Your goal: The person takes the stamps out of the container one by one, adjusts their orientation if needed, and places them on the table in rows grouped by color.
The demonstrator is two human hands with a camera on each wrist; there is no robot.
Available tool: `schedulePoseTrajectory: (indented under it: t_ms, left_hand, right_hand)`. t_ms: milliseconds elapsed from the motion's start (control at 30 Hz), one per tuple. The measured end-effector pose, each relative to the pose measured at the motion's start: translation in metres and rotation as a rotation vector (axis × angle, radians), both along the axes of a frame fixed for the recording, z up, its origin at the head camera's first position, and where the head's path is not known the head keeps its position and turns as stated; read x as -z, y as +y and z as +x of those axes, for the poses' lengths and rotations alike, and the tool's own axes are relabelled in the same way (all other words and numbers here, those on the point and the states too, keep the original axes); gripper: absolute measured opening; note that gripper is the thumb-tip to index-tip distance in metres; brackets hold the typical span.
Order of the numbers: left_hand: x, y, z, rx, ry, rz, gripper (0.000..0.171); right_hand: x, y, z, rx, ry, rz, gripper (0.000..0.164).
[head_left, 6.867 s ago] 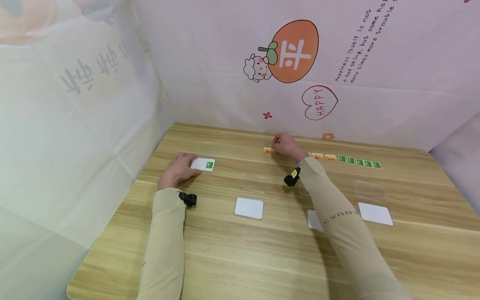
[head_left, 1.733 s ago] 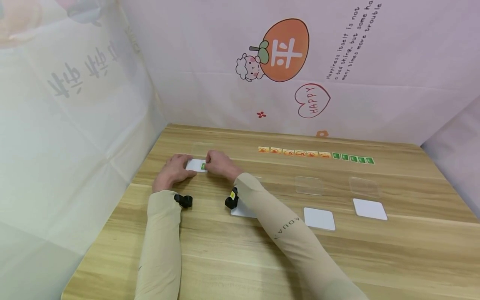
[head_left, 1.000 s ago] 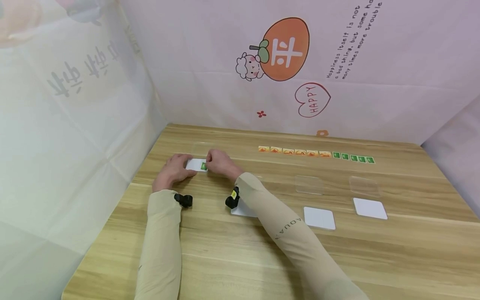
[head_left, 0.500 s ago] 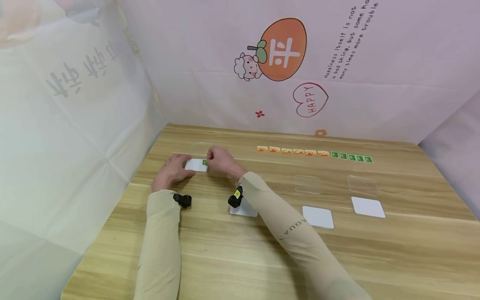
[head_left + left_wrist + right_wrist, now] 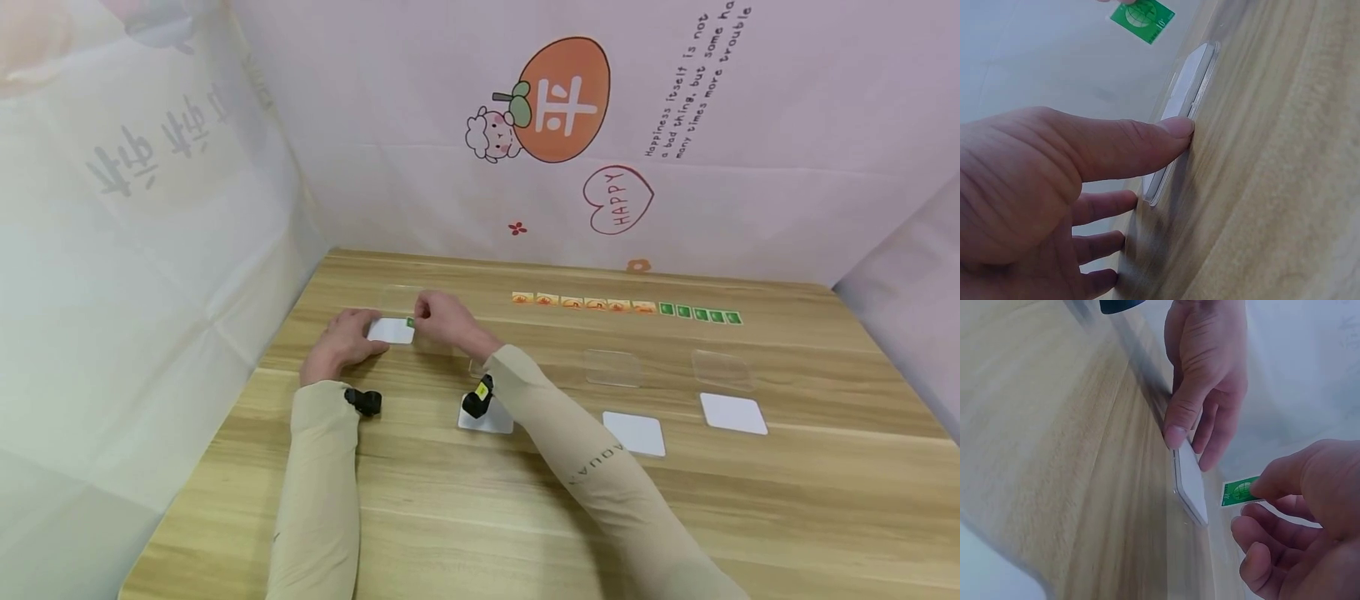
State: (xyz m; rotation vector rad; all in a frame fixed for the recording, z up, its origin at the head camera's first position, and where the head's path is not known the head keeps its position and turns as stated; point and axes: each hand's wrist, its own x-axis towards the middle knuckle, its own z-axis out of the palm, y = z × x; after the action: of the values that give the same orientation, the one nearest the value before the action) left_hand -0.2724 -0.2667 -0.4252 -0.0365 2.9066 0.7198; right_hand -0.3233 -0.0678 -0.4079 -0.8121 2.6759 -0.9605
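My left hand (image 5: 347, 340) holds a white card (image 5: 391, 331) in a thin clear case flat on the wooden table, thumb at the near edge, fingers round the far side. In the left wrist view the thumb lies along the case's side. A small green stamp (image 5: 1240, 490) with a globe print and white border is pinched between thumb and finger of my right hand (image 5: 1304, 519). It is above the table, just off the card's right end. In the head view, the right fingers hide most of the stamp (image 5: 410, 322).
A row of orange stamps (image 5: 572, 303) and green stamps (image 5: 701, 314) runs along the back. More white cards (image 5: 633, 433) lie nearer, with clear plastic covers (image 5: 612, 367) behind them. A printed cloth (image 5: 420, 125) walls the back and left.
My right hand came from the stamp row to the left card. Within the last second it has lifted the green stamp off the card's right end. The left hand keeps its hold.
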Motion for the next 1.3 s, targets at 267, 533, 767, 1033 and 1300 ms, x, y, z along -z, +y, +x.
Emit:
schedulePoseTrajectory:
  t_ms: [267, 533, 767, 1033, 1300]
  left_hand:
    - [0.001, 0.001, 0.000, -0.003, 0.000, 0.005, 0.063]
    - [0.002, 0.000, 0.001, -0.006, -0.016, 0.013, 0.064]
    - [0.002, -0.001, 0.000, -0.013, -0.024, 0.016, 0.063]
    - [0.001, -0.001, 0.000, -0.006, -0.012, 0.023, 0.063]
    - [0.000, 0.000, 0.000, -0.006, -0.015, 0.021, 0.063]
  right_hand:
    - [-0.003, 0.011, 0.003, 0.023, 0.006, 0.010, 0.004]
    - [-0.002, 0.026, 0.005, 0.036, 0.001, -0.006, 0.005]
    - [0.000, 0.039, 0.003, 0.036, -0.001, -0.001, 0.005]
    - [-0.003, 0.051, 0.004, 0.037, 0.009, -0.005, 0.003]
    - [-0.004, 0.065, 0.004, 0.026, 0.020, -0.013, 0.003]
